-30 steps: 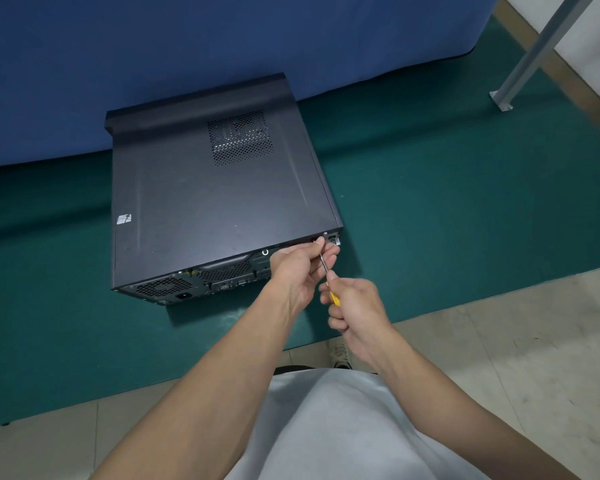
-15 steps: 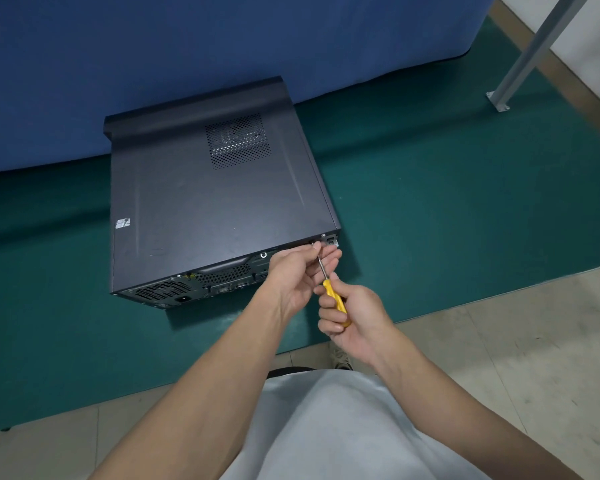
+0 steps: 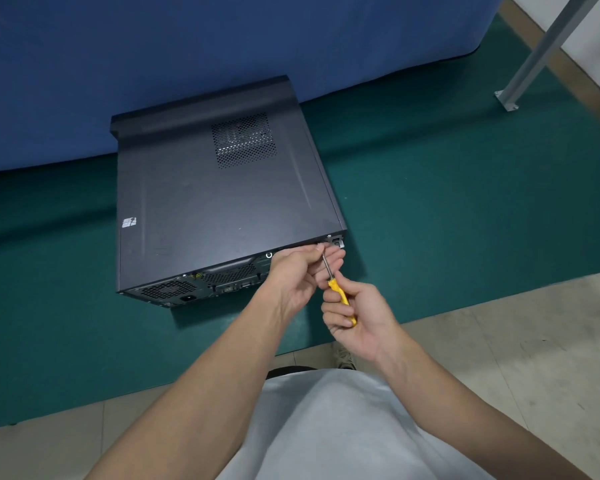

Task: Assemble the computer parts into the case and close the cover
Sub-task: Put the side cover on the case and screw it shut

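Right hand [image 3: 357, 315] drawn back along the yellow-handled screwdriver [image 3: 336, 289] within the last second, more handle exposed, fingers wrapped round it. Left hand [image 3: 300, 271] pinching the shaft near its tip, at the near right corner of the black desktop case [image 3: 215, 202]. Probably the cover-fastening stage: cover seated flush, vent grille uppermost, rear ports facing near, on the green mat [image 3: 465, 220].

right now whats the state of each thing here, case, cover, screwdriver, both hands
computer case: lying flat on the green mat, rear panel facing the person
cover: on, closed over the case
screwdriver: held, shaft aimed at the case's rear corner
left hand: pinches the screwdriver shaft near its tip
right hand: grips the yellow handle
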`<action>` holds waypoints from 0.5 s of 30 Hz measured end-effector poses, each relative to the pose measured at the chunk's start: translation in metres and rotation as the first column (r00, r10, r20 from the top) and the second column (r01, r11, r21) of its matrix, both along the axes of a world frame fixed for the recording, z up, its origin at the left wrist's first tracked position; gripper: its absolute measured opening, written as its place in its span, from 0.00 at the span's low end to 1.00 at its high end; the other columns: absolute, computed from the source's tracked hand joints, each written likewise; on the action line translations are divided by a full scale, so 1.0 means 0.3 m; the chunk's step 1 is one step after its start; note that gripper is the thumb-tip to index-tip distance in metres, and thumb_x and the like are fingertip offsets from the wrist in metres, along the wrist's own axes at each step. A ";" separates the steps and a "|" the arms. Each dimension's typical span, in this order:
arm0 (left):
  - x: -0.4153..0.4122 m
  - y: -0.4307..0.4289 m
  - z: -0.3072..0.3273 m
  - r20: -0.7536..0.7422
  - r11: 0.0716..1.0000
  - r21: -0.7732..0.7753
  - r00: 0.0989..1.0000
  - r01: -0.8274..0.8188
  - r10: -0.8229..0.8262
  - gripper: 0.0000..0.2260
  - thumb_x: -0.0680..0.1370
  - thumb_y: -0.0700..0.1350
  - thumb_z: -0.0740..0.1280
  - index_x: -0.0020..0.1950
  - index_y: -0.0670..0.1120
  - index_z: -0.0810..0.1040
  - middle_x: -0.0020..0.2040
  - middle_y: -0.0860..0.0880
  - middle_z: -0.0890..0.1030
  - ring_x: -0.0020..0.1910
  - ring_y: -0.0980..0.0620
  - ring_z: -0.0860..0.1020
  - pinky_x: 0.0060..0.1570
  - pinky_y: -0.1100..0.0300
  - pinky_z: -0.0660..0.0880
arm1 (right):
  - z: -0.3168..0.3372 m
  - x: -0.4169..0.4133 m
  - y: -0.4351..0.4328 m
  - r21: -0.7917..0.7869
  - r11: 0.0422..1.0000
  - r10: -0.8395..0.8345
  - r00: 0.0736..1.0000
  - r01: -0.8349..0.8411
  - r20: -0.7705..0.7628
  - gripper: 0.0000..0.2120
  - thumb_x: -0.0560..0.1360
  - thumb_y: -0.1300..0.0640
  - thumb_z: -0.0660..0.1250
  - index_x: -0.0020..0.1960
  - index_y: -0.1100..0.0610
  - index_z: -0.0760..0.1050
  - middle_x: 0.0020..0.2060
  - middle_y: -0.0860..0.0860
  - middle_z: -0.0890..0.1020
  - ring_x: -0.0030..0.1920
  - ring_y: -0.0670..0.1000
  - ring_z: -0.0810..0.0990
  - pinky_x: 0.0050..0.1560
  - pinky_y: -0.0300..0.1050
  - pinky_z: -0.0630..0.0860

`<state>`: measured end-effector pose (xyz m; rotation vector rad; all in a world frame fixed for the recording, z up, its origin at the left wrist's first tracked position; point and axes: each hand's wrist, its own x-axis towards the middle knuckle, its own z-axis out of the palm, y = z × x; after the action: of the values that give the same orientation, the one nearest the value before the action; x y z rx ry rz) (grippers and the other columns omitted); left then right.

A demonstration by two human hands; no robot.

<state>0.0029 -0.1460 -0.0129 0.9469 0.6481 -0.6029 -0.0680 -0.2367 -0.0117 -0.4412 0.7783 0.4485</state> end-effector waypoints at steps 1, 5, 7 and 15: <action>0.002 -0.001 -0.001 0.000 1.000 0.018 1.000 -0.007 0.007 0.04 0.79 0.30 0.62 0.47 0.31 0.76 0.39 0.35 0.83 0.38 0.43 0.85 0.35 0.58 0.81 | -0.002 -0.001 0.000 -0.003 1.000 -0.001 1.000 0.001 -0.007 0.12 0.79 0.54 0.62 0.42 0.61 0.74 0.25 0.50 0.69 0.19 0.42 0.61 0.17 0.33 0.56; -0.006 -0.018 -0.010 0.015 0.991 0.099 0.996 -0.088 0.087 0.03 0.75 0.29 0.68 0.47 0.31 0.76 0.35 0.37 0.83 0.34 0.44 0.84 0.34 0.58 0.81 | -0.005 -0.022 0.030 -0.623 0.771 0.149 0.988 -0.134 -0.028 0.15 0.75 0.48 0.69 0.41 0.61 0.76 0.28 0.53 0.76 0.24 0.47 0.70 0.23 0.40 0.68; -0.009 -0.025 -0.019 0.022 0.986 0.121 0.993 -0.114 0.112 0.04 0.74 0.28 0.69 0.46 0.32 0.76 0.34 0.37 0.82 0.35 0.44 0.84 0.36 0.57 0.82 | -0.019 -0.026 0.045 -0.812 0.559 0.221 0.974 -0.166 -0.047 0.15 0.75 0.48 0.69 0.40 0.61 0.76 0.29 0.51 0.76 0.26 0.48 0.70 0.28 0.44 0.69; -0.003 0.008 -0.017 0.005 1.000 -0.006 1.000 -0.017 0.017 0.10 0.75 0.40 0.72 0.46 0.33 0.78 0.44 0.36 0.83 0.41 0.43 0.85 0.38 0.57 0.81 | -0.038 -0.012 0.009 -0.311 0.948 0.095 0.991 -0.060 0.099 0.12 0.80 0.57 0.60 0.41 0.62 0.71 0.26 0.50 0.65 0.20 0.43 0.57 0.20 0.35 0.50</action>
<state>0.0020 -0.1436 -0.0180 0.9358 0.6487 -0.5864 -0.0718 -0.2341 -0.0232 -0.7850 0.7245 0.3722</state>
